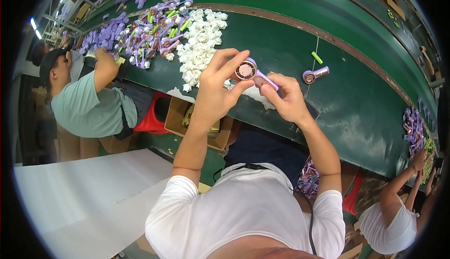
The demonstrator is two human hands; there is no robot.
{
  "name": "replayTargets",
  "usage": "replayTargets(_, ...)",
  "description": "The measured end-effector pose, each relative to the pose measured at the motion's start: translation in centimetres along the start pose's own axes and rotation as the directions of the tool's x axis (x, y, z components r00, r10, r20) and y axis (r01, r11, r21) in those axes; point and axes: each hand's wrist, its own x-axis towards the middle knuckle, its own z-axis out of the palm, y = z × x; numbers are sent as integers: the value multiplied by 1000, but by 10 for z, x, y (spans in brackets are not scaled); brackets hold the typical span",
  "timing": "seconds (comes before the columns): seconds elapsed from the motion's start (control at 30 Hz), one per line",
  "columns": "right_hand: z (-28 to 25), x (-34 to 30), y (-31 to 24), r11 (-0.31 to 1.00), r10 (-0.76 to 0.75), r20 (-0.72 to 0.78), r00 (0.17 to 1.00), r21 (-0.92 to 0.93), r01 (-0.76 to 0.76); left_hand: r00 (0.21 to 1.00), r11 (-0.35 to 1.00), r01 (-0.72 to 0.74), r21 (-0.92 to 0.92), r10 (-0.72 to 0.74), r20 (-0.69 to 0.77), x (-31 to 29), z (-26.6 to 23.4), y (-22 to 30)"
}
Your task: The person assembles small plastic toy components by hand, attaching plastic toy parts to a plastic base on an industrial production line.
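Observation:
Between both hands, above the edge of the green worktable, is a small purple handheld fan (246, 70) with a round pinkish grille. My left hand (216, 86) pinches its round head between thumb and fingers. Around its handle my right hand (287, 96) is closed, the thumb lying along it. Farther right on the table lies a second purple fan (315, 74), with a bright green cylindrical piece (317, 57) just beyond it. White flower-like pieces (201, 41) form a heap just beyond and left of my left hand.
A large pile of purple fans (154, 29) with green pieces spreads at the back left. One co-worker (96, 97) sits left; another (389, 221) works at the right by more purple parts (413, 130). Below the table stands a cardboard box (177, 117) beside a red stool (157, 114).

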Motion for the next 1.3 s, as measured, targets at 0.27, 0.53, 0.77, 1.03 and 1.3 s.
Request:
replayTargets(0.27,24,-2,0,921,-159,-57,986,-368,127,942,882,235,-408,-311,-129,-19,14,-25)
replayTargets(0.53,26,-1,-4,966,-60,-118,991,-256,28,929,891,225,-395,-318,-188,-19,15,-20)
replayTargets(0.77,28,0,-1,961,-65,-100,993,-273,36,937,915,224,-335,-297,-182,-19,14,-19)
replayTargets(1.03,34,12,18,833,-336,-142,931,-506,224,838,736,47,-675,-397,-374,-15,-13,-52)
replayTargets(1.3,60,11,74,829,83,242,967,-556,68,782,177,121,-977,-623,-16,-15,-37,-72)
